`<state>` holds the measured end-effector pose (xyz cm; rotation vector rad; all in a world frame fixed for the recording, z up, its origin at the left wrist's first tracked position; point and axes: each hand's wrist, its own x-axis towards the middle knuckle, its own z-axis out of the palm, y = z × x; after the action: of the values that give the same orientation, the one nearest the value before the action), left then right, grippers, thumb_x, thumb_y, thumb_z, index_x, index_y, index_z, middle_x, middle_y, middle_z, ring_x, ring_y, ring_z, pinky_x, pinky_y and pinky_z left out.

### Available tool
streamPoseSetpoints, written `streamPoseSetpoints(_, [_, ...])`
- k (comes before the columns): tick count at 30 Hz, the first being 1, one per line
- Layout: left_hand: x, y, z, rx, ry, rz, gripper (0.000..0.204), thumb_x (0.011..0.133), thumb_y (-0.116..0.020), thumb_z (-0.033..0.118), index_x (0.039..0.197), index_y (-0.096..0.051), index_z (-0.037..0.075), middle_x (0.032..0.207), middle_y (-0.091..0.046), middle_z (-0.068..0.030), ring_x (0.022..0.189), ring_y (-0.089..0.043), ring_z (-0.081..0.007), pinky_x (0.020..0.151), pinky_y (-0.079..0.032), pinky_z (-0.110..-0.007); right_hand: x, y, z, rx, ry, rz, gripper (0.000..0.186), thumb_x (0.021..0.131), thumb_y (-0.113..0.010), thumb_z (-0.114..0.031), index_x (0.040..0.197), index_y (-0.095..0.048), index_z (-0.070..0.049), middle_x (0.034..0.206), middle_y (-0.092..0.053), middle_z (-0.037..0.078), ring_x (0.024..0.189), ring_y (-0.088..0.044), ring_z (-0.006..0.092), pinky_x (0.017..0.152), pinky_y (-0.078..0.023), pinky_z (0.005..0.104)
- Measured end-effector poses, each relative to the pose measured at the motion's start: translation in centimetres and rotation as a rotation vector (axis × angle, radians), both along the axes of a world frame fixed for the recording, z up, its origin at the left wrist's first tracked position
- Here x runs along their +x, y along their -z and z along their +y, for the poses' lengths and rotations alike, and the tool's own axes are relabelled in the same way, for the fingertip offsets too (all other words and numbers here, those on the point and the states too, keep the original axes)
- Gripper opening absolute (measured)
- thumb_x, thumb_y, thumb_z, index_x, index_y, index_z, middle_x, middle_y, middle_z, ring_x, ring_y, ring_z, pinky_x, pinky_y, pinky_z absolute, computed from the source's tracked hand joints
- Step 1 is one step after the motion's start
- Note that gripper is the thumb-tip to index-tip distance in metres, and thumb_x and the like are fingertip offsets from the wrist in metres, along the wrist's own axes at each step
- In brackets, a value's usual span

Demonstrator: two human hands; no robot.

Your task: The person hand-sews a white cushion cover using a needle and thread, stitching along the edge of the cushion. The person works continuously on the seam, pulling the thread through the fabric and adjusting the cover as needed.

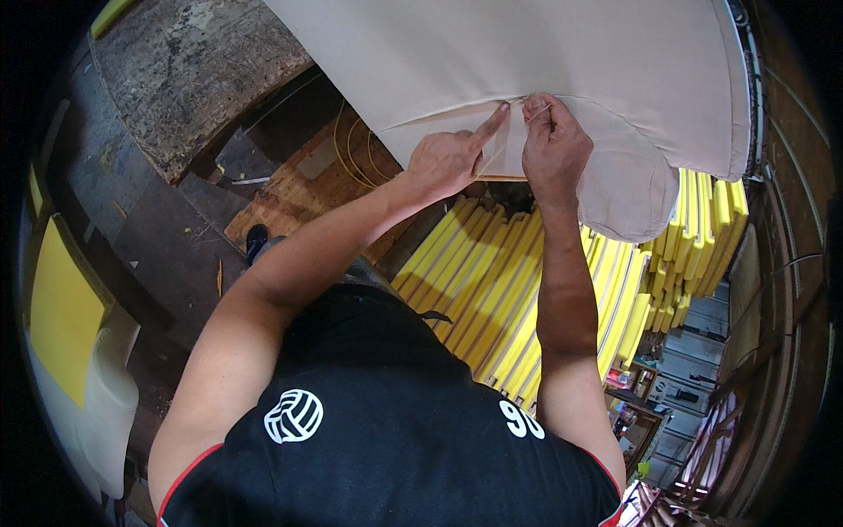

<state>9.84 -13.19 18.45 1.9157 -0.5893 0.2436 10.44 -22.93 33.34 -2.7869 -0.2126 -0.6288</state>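
A large beige cushion cover or upholstered panel (615,53) fills the upper middle, with a curved seam and a rounded flap (628,189) hanging at its near edge. My right hand (557,149) is closed in a pinch on a thin pale thread (546,109) at the seam. My left hand (448,162) reaches in from the left, its index fingertip touching the cover just beside the right fingers. The other left fingers are curled, and what they hold, if anything, is hidden. A loose strand hangs between the two hands.
Stacked yellow foam-edged panels (492,290) stand below the cover, with more at the right. A worn wooden board (193,75) lies upper left. A yellow and beige padded piece (70,312) is at far left. Yellow cord loops (348,145) lie over a brown board (290,206).
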Motion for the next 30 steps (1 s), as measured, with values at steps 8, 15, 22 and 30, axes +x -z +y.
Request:
streamPoseSetpoints(8, [-0.3,-0.7,-0.3,-0.025,0.015,0.046,0.085,0.092,-0.059,0.012,0.165,-0.018,0.019,0.078,-0.07,-0.0174,0.065,-0.069,-0.0363,0.058,-0.056,-0.049,0.4,-0.3,0.3,0.092,0.113,0.142,0.03,0.101,-0.06,-0.024,0.11,-0.072,0.002,0.095,-0.073,0.025,0.089,-0.073,0.0377,0.079,-0.055,0.0411])
streamPoseSetpoints(15, [-2.2,-1.3,-0.1,-0.119,0.074,0.088,0.073,0.092,-0.059,0.011,0.159,-0.031,0.011,0.081,-0.071,-0.0187,0.073,-0.07,-0.0391,0.066,-0.056,-0.053,-0.4,0.0,0.4,0.4,0.097,0.172,0.031,0.105,-0.055,-0.022,0.121,-0.068,0.002,0.096,-0.074,0.019,0.081,-0.073,0.0278,0.075,-0.056,0.0361])
streamPoseSetpoints(22, [-5.4,0.5,-1.2,-0.773,0.321,0.686,0.036,0.104,-0.058,0.02,0.136,-0.059,0.002,0.079,-0.068,-0.0095,0.065,-0.064,-0.0156,0.059,-0.053,-0.035,-3.6,-0.3,2.0,1.063,0.144,0.098,0.026,0.106,-0.053,-0.011,0.125,-0.066,0.0,0.091,-0.069,0.01,0.078,-0.07,0.019,0.07,-0.057,0.0338])
streamPoseSetpoints(30, [-3.6,-1.3,0.5,0.077,-0.007,0.011,0.04,0.097,-0.061,0.022,0.134,-0.062,0.006,0.107,-0.072,-0.0129,0.1,-0.065,-0.0339,0.09,-0.05,-0.046,-3.6,1.6,0.4,-0.097,0.056,-0.257,0.026,0.095,-0.062,-0.001,0.118,-0.073,-0.003,0.081,-0.066,0.014,0.068,-0.065,0.0294,0.061,-0.052,0.0399])
